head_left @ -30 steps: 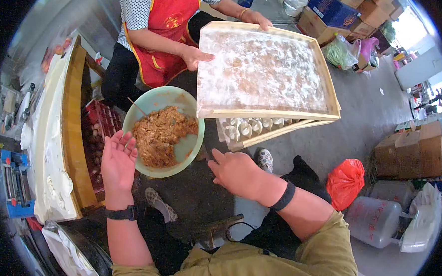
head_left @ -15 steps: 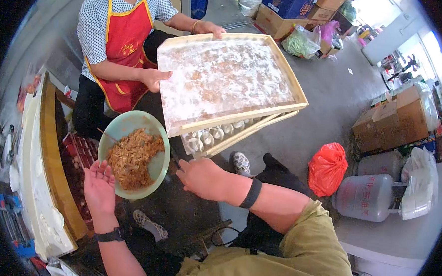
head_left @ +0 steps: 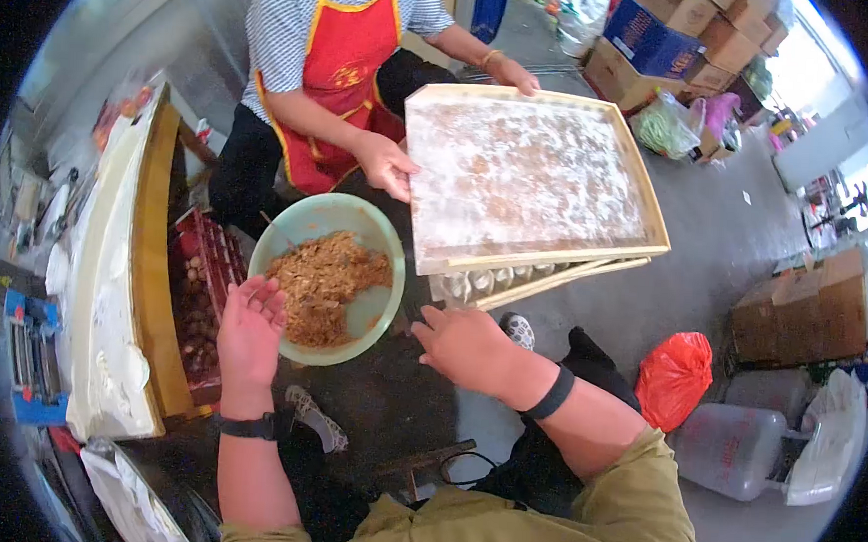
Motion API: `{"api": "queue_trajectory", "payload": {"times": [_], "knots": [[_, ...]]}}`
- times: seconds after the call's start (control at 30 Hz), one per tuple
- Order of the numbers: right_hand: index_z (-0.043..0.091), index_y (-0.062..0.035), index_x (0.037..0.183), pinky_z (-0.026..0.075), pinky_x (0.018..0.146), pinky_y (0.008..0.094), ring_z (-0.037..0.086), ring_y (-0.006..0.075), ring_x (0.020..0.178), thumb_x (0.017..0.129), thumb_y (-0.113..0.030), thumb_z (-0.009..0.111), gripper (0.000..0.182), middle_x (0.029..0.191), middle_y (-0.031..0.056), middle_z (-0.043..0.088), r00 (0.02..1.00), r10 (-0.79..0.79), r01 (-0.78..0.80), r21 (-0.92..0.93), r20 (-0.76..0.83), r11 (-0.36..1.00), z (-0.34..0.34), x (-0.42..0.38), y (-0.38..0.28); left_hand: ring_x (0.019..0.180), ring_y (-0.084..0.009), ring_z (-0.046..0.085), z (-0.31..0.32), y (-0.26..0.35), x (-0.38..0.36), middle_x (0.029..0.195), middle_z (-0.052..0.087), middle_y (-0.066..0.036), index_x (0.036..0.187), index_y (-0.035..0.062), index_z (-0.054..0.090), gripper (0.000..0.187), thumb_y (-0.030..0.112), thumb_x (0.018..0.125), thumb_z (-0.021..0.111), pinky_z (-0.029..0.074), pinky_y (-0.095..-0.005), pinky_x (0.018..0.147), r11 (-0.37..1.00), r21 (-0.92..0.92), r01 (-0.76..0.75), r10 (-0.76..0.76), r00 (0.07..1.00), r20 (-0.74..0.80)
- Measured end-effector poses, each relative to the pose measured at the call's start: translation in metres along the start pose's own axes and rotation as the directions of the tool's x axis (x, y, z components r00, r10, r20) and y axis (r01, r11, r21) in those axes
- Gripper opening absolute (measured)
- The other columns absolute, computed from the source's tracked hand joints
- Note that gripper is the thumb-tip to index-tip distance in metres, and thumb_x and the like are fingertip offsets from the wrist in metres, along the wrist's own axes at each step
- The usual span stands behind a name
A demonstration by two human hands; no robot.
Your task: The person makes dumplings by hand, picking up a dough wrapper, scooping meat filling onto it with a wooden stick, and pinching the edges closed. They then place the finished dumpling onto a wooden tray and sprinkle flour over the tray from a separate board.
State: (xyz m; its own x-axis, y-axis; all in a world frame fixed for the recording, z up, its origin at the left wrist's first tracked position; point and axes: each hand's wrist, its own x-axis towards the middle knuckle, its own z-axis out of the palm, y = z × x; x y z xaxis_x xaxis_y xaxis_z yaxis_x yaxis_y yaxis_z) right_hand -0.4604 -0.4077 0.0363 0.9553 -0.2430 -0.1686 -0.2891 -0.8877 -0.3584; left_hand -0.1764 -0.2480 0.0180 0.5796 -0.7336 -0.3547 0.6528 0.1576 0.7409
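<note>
My left hand [head_left: 251, 332] is raised palm up beside a pale green bowl [head_left: 363, 311], fingers loosely bent and nothing in them. Brown minced filling [head_left: 320, 285] fills much of the bowl, and a thin utensil handle [head_left: 272, 221] sticks up at its far side. My right hand [head_left: 469, 346] hangs just right of the bowl, below the near corner of a lower wooden tray [head_left: 566, 285]; its fingers are apart and look bare. White dumplings [head_left: 483, 280] line that tray. Over it a co-worker's hands [head_left: 386, 162] hold a flour-dusted wooden tray [head_left: 532, 178], slightly askew.
To the left runs a wood-edged worktop [head_left: 106, 352], with a crate [head_left: 197, 298] of round items beneath it. A red plastic bag [head_left: 674, 380] and a grey gas cylinder [head_left: 729, 448] stand at right. Cardboard boxes [head_left: 626, 75] are stacked at the back.
The view has swung left, so everything sits further right in the picture. My right hand's fingers have spread a little. The co-worker still holds the floured tray above the lower one.
</note>
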Motion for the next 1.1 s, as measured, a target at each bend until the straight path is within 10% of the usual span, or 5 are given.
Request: {"api": "queue_trajectory", "payload": {"times": [1.1], "knots": [[0.061,-0.0052,0.107,0.054,0.075,0.0444,0.065,0.0307,0.091,0.084,-0.026,0.072,0.033,0.097,0.0107,0.063,0.991,-0.09,0.096,-0.055,0.103,0.994,0.013,0.029,-0.018,0.1,-0.0179,0.061,-0.022,0.016,-0.021,0.111,0.064,-0.006,0.119,0.008,0.058,0.037,0.04,0.106,0.045,0.048,-0.0328,0.086,1.0,0.026,-0.006,0.007,0.999,-0.046]]}}
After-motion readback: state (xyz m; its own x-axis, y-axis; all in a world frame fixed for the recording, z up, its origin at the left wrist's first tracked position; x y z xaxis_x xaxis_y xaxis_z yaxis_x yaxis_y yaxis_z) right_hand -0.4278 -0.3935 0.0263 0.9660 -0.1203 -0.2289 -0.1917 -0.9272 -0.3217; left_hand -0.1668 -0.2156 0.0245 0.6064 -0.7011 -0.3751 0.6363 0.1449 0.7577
